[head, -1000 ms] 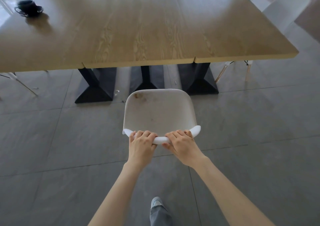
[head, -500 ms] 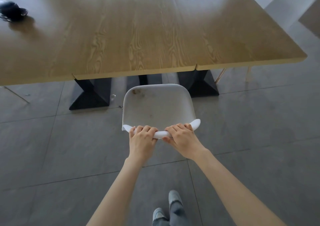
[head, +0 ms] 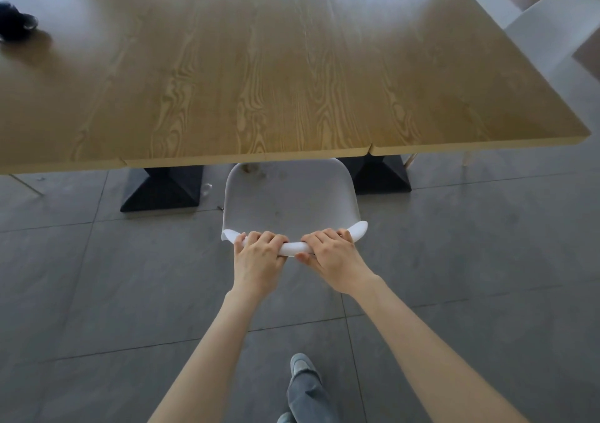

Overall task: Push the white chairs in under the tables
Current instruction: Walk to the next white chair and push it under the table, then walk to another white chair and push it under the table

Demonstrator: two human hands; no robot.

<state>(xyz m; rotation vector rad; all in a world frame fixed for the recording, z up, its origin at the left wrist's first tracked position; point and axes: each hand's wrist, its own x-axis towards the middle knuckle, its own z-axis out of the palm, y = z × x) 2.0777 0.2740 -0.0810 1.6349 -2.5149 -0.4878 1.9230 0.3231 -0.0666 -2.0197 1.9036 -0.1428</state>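
Grey tiles make up the floor, and over its far part spreads the wooden table, its near edge running across the view above the hands. Under that edge stand two black bases, one to either side of the chair. This white chair sits straight ahead of the person, its seat front just tucked below the table edge while most of the seat and the backrest are on the near side, out in the open. A brownish stain marks the far left of the seat. A second white chair stands at the table's right side, well apart from the first. At the far left of the tabletop lies a dark object, too blurred to identify.

Both arms reach forward to the backrest's top rim. The left hand is curled closed over the rim left of centre, fingers wrapped over the top. The right hand is likewise closed around the rim just beside it, thumb underneath. A short bare stretch of rim shows between them. Below, a shoe and a denim trouser leg stand on the tiles. No writing or label is readable anywhere.
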